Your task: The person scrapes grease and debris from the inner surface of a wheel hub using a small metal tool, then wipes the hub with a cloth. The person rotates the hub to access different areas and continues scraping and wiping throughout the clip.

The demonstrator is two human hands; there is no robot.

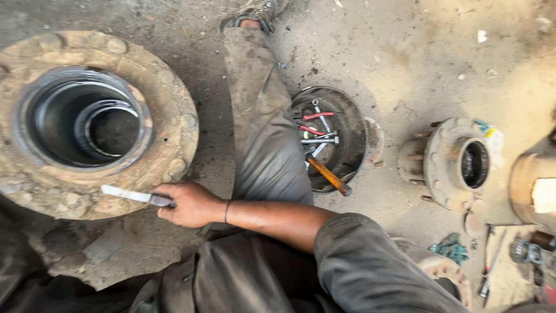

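On the floor beside the rusty wheel hub [69, 174], our right hand [188, 204] grips a flat blade [130, 195], forearm crossing our body; our left hand is out of view.

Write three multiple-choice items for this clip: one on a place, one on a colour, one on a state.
1. Where does the knife blade rest?
A. on the rim of the large rusty hub
B. inside the round tray of tools
C. on the smaller hub at the right

2. What colour is the hammer handle in the round tray?
A. blue
B. orange
C. white

3. How is the right hand?
A. open and flat
B. closed around the knife handle
C. resting in a pocket

Answers: 1 A, the blade lies across the big hub's flange. 2 B, the handle sticking out of the tray is orange. 3 B, the fingers wrap the handle. The left hand is out of view.
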